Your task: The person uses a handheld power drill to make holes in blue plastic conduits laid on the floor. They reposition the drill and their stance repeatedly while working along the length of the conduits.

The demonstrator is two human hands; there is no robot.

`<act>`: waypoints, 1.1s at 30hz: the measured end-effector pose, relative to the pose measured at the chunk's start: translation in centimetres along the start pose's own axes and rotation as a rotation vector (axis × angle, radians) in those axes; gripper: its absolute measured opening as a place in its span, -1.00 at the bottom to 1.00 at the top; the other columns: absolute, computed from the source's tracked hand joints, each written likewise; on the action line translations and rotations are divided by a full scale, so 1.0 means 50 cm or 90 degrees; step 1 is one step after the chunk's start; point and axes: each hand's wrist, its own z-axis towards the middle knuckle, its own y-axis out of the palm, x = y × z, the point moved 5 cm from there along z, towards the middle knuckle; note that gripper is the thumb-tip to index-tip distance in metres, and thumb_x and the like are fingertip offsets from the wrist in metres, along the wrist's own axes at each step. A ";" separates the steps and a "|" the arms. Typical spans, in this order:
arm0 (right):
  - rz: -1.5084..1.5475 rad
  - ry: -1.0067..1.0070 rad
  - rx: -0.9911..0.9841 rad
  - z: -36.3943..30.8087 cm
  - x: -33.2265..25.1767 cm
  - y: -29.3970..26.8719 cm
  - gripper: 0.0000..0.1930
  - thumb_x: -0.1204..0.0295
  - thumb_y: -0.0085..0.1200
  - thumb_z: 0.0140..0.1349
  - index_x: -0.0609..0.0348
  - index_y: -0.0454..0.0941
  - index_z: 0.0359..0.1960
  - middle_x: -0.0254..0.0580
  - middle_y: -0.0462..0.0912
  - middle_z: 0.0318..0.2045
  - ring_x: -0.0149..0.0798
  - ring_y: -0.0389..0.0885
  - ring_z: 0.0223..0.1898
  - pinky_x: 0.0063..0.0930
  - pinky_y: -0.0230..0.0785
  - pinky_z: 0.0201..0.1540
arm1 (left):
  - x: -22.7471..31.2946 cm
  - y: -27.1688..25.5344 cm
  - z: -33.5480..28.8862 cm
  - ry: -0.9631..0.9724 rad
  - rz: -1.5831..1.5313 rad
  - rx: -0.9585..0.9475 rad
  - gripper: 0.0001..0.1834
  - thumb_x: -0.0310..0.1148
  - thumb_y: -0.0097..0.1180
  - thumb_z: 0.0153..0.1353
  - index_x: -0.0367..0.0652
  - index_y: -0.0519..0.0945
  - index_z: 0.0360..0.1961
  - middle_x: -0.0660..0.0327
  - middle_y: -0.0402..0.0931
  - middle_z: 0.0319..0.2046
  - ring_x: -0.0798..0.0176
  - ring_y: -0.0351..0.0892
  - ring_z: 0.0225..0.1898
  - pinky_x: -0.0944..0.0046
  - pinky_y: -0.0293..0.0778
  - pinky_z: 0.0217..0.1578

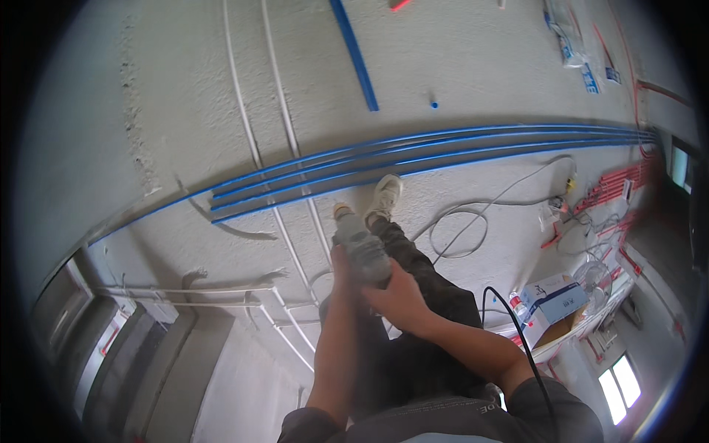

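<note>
In front of my legs I hold a grey-green, bottle-shaped thing [363,252] with a yellowish tip; it is blurred and I cannot tell its exact kind. It slants, the narrow tip pointing away from me. My left hand [341,264] is closed along its left side, fingers mostly hidden behind it. Around its near, lower right end my right hand [399,297] is closed, with the thumb toward the body of the thing. Just beyond it a pale shoe [385,196] stands on the floor.
Several blue pipes [413,151] lie across the floor ahead, crossing two white pipes [284,111]. A blue strip [356,55] lies farther off. At right are a coiled grey cable [469,214], red pipes [617,183] and a cardboard box [550,299]. A black cable [521,332] hangs beside my right arm.
</note>
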 end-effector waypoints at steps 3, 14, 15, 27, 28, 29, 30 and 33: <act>0.058 0.020 0.026 0.010 -0.032 0.010 -0.50 0.38 0.36 0.17 0.29 0.55 0.14 -0.19 0.75 -0.28 -0.40 0.70 -0.30 -0.41 0.57 -0.22 | 0.026 0.021 0.007 -0.058 -0.041 -0.021 -0.56 -0.14 -0.05 0.55 -0.23 0.56 0.23 0.05 0.69 0.00 0.05 0.79 -0.07 0.02 0.75 -0.01; 0.259 0.061 0.051 0.077 -0.050 0.028 -0.69 0.53 0.27 0.19 0.26 0.54 -0.03 -0.30 0.64 -0.38 -0.48 0.55 -0.52 -0.50 0.42 -0.43 | 0.032 0.008 0.107 -0.100 0.065 -0.004 -0.71 -0.34 -0.05 0.56 -0.20 0.63 0.12 0.15 0.69 -0.06 0.23 0.73 -0.06 0.18 0.67 -0.02; 0.270 0.062 0.061 0.082 -0.055 0.033 -0.70 0.53 0.27 0.19 0.26 0.54 -0.05 -0.30 0.64 -0.39 -0.47 0.55 -0.52 -0.50 0.42 -0.43 | 0.038 0.013 0.115 -0.099 0.081 -0.030 -0.69 -0.30 -0.05 0.57 -0.18 0.63 0.13 0.15 0.69 -0.04 0.27 0.72 -0.02 0.21 0.64 0.01; 0.254 0.056 0.162 0.195 -0.049 0.137 -0.78 0.53 0.29 0.18 0.24 0.51 -0.19 -0.30 0.60 -0.44 -0.45 0.54 -0.56 -0.46 0.42 -0.45 | 0.114 -0.051 0.225 -0.130 0.201 0.003 -0.74 -0.52 0.05 0.40 -0.30 0.61 0.06 0.12 0.69 -0.11 0.25 0.72 -0.12 0.20 0.65 -0.10; 0.268 0.055 0.167 0.204 -0.057 0.147 -0.79 0.53 0.29 0.19 0.24 0.50 -0.21 -0.30 0.60 -0.44 -0.45 0.53 -0.57 -0.46 0.42 -0.45 | 0.126 -0.053 0.233 -0.125 0.208 0.006 -0.74 -0.51 0.05 0.41 -0.29 0.62 0.06 0.13 0.69 -0.12 0.25 0.72 -0.14 0.20 0.65 -0.12; 0.293 0.064 0.158 0.214 -0.067 0.157 -0.78 0.52 0.30 0.18 0.24 0.52 -0.19 -0.31 0.61 -0.43 -0.45 0.54 -0.55 -0.45 0.44 -0.43 | 0.137 -0.054 0.242 -0.120 0.216 0.008 -0.74 -0.49 0.05 0.42 -0.28 0.62 0.06 0.14 0.69 -0.12 0.26 0.73 -0.15 0.20 0.65 -0.14; 0.317 0.071 0.151 0.222 -0.082 0.162 -0.77 0.51 0.30 0.18 0.24 0.54 -0.17 -0.32 0.62 -0.42 -0.44 0.56 -0.53 -0.44 0.46 -0.42 | 0.143 -0.056 0.250 -0.116 0.224 0.007 -0.74 -0.48 0.05 0.42 -0.27 0.62 0.06 0.14 0.70 -0.13 0.26 0.73 -0.16 0.20 0.65 -0.16; 0.242 0.046 0.181 0.250 -0.080 0.181 -0.68 0.45 0.35 0.19 0.25 0.58 -0.06 -0.25 0.68 -0.36 -0.40 0.64 -0.42 -0.38 0.54 -0.31 | 0.139 -0.079 0.286 -0.122 0.214 -0.018 -0.70 -0.29 0.00 0.52 -0.23 0.63 0.09 0.16 0.70 -0.12 0.26 0.74 -0.15 0.22 0.66 -0.19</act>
